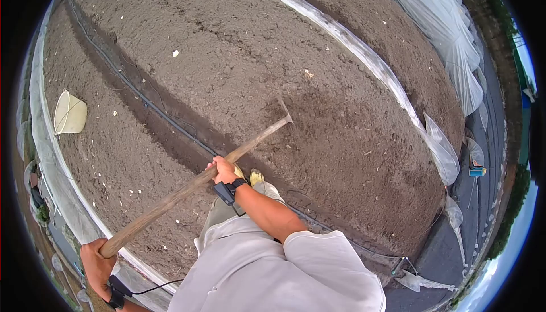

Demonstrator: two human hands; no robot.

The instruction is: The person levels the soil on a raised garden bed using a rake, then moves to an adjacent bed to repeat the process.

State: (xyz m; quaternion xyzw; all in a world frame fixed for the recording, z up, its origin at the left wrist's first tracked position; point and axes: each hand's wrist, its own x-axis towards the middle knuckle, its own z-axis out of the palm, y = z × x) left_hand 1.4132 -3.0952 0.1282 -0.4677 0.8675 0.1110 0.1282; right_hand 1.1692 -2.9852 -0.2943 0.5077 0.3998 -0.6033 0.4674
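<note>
Two hands grasp the hoe (160, 209): left hand (98, 266) clenched at the handle's butt, right hand (224, 170) closed farther up. Its head lies beyond both, over the soil (341, 158); blade contact is unclear, left forearm cut off.
</note>
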